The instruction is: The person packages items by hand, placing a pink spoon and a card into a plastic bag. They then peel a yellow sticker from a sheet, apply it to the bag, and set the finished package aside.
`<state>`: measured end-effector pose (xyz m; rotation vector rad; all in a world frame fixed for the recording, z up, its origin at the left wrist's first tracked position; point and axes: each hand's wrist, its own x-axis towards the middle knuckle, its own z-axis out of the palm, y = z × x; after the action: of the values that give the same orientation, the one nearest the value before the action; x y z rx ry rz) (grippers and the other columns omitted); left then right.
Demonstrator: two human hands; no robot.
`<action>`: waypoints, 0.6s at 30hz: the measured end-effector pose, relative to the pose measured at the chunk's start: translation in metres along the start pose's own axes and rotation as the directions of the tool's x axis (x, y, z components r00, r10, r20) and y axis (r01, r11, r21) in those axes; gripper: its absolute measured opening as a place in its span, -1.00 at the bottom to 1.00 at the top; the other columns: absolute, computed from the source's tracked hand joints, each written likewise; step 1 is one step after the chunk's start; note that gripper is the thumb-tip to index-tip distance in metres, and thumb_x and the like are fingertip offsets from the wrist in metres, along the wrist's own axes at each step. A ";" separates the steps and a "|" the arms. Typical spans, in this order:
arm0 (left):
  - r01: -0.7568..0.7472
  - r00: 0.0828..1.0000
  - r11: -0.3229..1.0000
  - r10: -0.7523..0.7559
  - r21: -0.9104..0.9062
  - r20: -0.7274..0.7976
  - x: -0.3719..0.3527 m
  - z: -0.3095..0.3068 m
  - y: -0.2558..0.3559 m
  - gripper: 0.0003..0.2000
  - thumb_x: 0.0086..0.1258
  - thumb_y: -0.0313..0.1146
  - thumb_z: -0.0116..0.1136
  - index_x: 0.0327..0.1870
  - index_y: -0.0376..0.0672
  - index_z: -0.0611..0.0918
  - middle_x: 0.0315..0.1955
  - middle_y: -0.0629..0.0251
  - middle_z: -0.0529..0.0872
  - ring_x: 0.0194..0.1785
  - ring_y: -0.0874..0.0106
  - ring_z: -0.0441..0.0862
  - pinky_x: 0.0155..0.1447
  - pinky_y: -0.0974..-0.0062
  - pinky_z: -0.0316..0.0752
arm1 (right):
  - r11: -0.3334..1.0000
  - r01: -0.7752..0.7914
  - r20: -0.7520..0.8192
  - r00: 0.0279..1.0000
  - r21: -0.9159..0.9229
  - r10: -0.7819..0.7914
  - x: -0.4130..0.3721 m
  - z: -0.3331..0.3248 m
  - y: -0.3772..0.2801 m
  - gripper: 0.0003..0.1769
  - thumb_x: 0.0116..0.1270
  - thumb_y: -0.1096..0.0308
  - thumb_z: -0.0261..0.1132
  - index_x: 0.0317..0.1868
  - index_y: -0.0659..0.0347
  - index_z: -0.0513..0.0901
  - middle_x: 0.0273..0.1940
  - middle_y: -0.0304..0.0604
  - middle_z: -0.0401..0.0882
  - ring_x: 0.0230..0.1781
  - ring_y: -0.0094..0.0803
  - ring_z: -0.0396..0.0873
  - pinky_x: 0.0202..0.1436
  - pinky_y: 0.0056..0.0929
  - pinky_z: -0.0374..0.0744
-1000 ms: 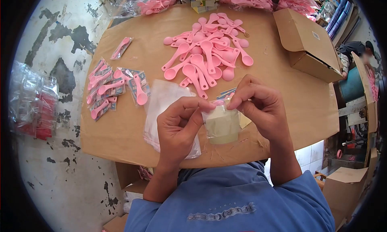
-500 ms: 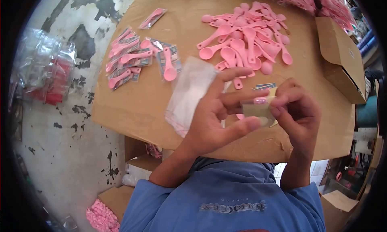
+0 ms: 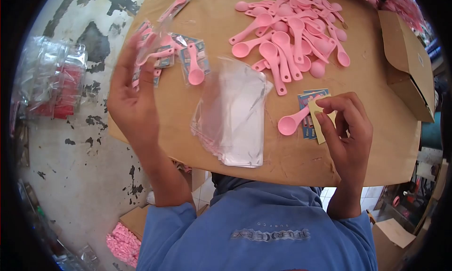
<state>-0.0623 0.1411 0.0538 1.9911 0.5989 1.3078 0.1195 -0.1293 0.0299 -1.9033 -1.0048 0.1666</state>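
My left hand [image 3: 134, 94] is raised over the left-hand pile of bagged pink spoons [image 3: 162, 59]. Its fingers are around a clear plastic packet [image 3: 153, 39], blurred and hard to tell from the pile behind. In my right hand [image 3: 349, 129], thumb and fingers pinch a pale yellow sheet [image 3: 322, 127]. Beneath that sheet lie several blue printed cards [image 3: 307, 95], with a pink measuring spoon [image 3: 289, 125] resting on them. Between my hands is a stack of clear plastic bags [image 3: 242, 125], spread out at its left side.
A heap of loose pink spoons [image 3: 287, 35] covers the back of the brown table [image 3: 292, 165]. An open cardboard box [image 3: 407, 66] stands at the right edge. Clear plastic packs [image 3: 52, 78] lie off to the left, and a pink bundle [image 3: 123, 244] sits low beside a carton.
My left hand has left the right hand and swung left to the bagged spoons, with the clear packet. My right hand stays near the cards, holding the yellow sheet. The view has shifted slightly.
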 end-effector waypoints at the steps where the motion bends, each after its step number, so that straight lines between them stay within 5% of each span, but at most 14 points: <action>1: 0.010 1.000 0.995 -0.008 0.102 -0.023 0.000 -0.006 -0.006 -0.63 0.55 -0.55 0.24 0.34 -0.38 0.59 0.17 0.14 0.75 0.23 0.41 0.68 0.34 0.49 0.54 | 0.999 -0.018 0.010 1.000 -0.033 0.019 0.000 -0.001 0.000 -0.78 0.31 0.53 0.47 -0.04 0.25 0.75 -0.22 -0.19 0.62 -0.49 -0.53 0.44 -0.46 -0.50 0.37; 3: 0.033 0.997 0.952 -0.010 0.303 -0.076 -0.009 -0.012 -0.017 -0.61 0.56 -0.46 0.28 0.34 -0.38 0.59 0.18 0.16 0.74 0.25 0.42 0.67 0.32 0.50 0.52 | 0.993 0.029 0.024 0.999 -0.113 -0.026 0.000 0.001 0.006 -0.80 0.34 0.47 0.47 -0.04 0.26 0.75 -0.21 -0.13 0.61 -0.41 -0.34 0.54 -0.37 -0.37 0.47; 4: 0.057 0.998 0.935 -0.058 0.351 -0.007 -0.017 -0.013 -0.016 -0.61 0.52 -0.34 0.37 0.25 -0.36 0.64 -0.01 0.25 0.77 0.04 0.47 0.69 0.16 0.50 0.52 | 0.987 0.052 0.035 0.998 -0.155 -0.047 -0.001 0.002 0.008 -0.80 0.36 0.44 0.47 -0.05 0.27 0.75 -0.20 -0.10 0.60 -0.37 -0.24 0.60 -0.33 -0.30 0.52; 7: 0.354 0.806 0.754 -0.546 0.554 0.228 -0.038 -0.003 0.001 -0.67 0.48 -0.28 0.43 0.09 -0.31 0.68 -0.22 0.36 0.72 -0.16 0.54 0.59 -0.01 0.53 0.48 | 0.969 -0.069 0.078 0.993 -0.238 0.090 -0.005 -0.001 0.006 -0.75 0.39 0.36 0.47 -0.01 0.28 0.71 -0.14 -0.02 0.58 -0.20 -0.01 0.65 -0.15 -0.13 0.57; 13: 0.409 0.726 0.727 -0.626 0.552 0.285 -0.068 0.010 -0.012 -0.72 0.39 -0.28 0.53 -0.16 -0.25 0.65 -0.34 0.47 0.67 -0.27 0.64 0.51 -0.16 0.61 0.43 | 0.808 -0.151 -0.009 0.984 -0.569 0.177 -0.014 -0.009 0.010 -0.49 0.30 0.29 0.54 0.20 0.21 0.56 -0.08 -0.01 0.57 -0.03 0.03 0.61 -0.05 -0.07 0.55; 18: 0.625 0.723 0.756 -0.655 0.197 0.222 -0.078 0.008 -0.022 -0.78 0.39 -0.38 0.52 -0.20 -0.22 0.65 -0.36 0.48 0.70 -0.32 0.70 0.54 -0.17 0.69 0.43 | 0.864 -0.314 0.091 0.922 -0.395 0.377 -0.016 -0.010 0.020 -0.44 0.21 0.35 0.60 0.17 0.18 0.56 -0.21 -0.09 0.51 -0.17 -0.18 0.56 -0.14 -0.20 0.55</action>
<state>-0.0860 0.0999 -0.0123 1.7514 1.1162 0.5612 0.1253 -0.1517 0.0147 -2.4517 -0.8319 0.3704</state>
